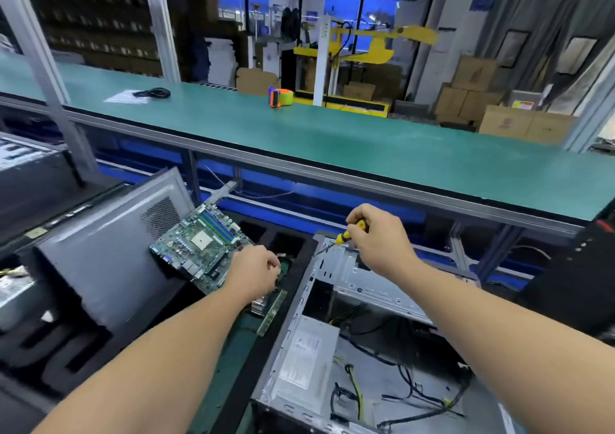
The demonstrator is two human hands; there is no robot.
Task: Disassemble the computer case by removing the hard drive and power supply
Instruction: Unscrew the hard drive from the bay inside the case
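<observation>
Power supply [304,363]: nearest, seated in open computer case [359,284], cables loose. Right hand [376,237]: fingers grip yellow screwdriver [349,232], tip at far drive bay, likely on a screw. Left hand [254,270]: fingers curled beside motherboard [199,247]; contents unclear.

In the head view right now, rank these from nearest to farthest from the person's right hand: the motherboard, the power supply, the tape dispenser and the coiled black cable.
From the right hand:
1. Power supply, below it, inside the case.
2. Motherboard, to its left; close to the power supply's distance, so this order is uncertain.
3. Tape dispenser, beyond, on the green bench.
4. Coiled black cable, far left on that bench.
</observation>
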